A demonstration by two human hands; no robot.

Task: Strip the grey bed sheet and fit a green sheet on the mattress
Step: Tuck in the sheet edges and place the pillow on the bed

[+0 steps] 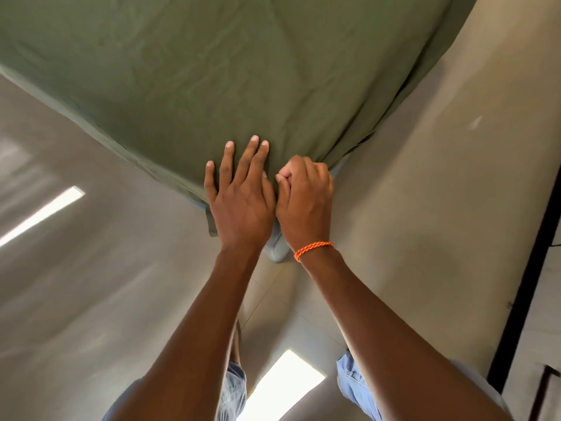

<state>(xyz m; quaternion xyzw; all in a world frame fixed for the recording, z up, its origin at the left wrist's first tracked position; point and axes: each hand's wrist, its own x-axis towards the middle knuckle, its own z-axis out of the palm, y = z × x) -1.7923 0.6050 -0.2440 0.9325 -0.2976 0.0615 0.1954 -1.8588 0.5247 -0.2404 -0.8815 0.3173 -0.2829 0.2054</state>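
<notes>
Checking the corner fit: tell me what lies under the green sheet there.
A pale grey-blue mattress corner pokes out below the green sheet, between both wrists. The rest of the mattress is covered.

Mattress (pixel 274 244) carries everything; only pale blue-grey corner shows, poking out toward viewer below sheet hem, between two wrists. Green sheet (pixel 212 71) lies directly on mattress, spread over whole visible top, lightly creased, edges draping down left and right sides. Near corner of sheet not pulled fully over mattress corner. Left hand (pixel 239 202) rests flat on sheet at corner, fingers straight. Right hand (pixel 303 196) just beside it, fingers curled, bunching sheet fabric at corner. Beige floor (pixel 91 284) under bed, bright light patches on it.
</notes>
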